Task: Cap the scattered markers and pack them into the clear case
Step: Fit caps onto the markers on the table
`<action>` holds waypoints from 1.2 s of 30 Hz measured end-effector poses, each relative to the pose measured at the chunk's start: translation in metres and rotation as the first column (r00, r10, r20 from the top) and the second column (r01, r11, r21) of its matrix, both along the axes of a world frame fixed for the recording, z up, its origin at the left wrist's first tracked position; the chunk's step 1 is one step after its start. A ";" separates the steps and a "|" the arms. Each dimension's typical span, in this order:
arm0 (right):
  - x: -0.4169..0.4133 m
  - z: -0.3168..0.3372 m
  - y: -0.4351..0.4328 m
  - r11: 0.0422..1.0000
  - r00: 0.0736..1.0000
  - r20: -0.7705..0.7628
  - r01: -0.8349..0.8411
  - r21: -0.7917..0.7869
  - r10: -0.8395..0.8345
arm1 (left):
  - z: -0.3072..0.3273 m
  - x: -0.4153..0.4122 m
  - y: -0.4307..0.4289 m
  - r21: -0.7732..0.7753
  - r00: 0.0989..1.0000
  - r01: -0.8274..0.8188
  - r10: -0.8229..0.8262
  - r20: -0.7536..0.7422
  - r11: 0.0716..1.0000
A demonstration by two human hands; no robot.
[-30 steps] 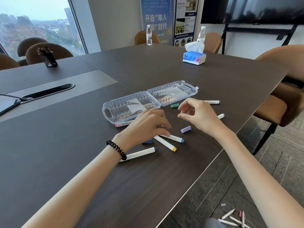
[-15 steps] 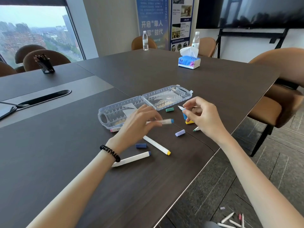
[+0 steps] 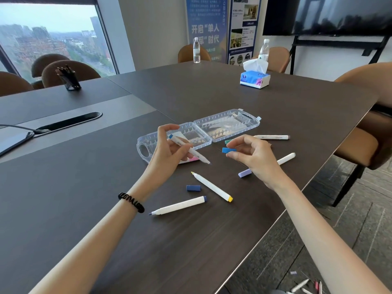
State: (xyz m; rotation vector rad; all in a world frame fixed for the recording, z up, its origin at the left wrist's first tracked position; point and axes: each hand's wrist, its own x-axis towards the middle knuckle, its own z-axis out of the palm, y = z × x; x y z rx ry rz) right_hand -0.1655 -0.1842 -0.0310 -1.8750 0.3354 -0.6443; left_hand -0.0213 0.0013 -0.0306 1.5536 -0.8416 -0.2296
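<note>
Left hand (image 3: 169, 152): raised, fingers curled round a white marker (image 3: 200, 156), thumb and forefinger arched above the barrel; the marker slants, blue end up by the forefinger, bare tip pointing down and to the right.
Right hand (image 3: 257, 159): raised, back of the hand up, thumb and forefinger pinching a blue cap (image 3: 228, 150) by one end; the other fingers are loosely bent and fanned behind.
Hands together: apart, facing each other; cap and marker tip do not touch.
Left arm: bare forearm entering from lower left, black coiled band (image 3: 131, 202) round the wrist.
Right arm: bare forearm entering from lower right, wrist slightly bent.
</note>
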 end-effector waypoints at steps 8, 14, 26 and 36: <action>0.008 -0.003 0.008 0.987 0.999 0.030 -0.042 0.157 0.038 | -0.003 0.003 0.005 -0.136 0.975 -0.006 -0.024 -0.219 0.991; 0.009 -0.005 0.008 0.986 0.999 0.020 -0.050 0.158 0.048 | -0.003 0.002 0.005 -0.144 0.978 -0.030 0.000 -0.209 0.989; 0.010 -0.002 0.020 0.990 0.998 0.021 -0.055 0.129 0.052 | -0.003 0.001 0.003 -0.153 0.975 -0.020 -0.016 -0.224 0.988; 0.014 -0.004 0.021 1.000 1.000 -0.019 -0.004 -0.008 0.004 | -0.001 0.002 0.007 -0.033 0.994 -0.016 0.013 -0.105 0.999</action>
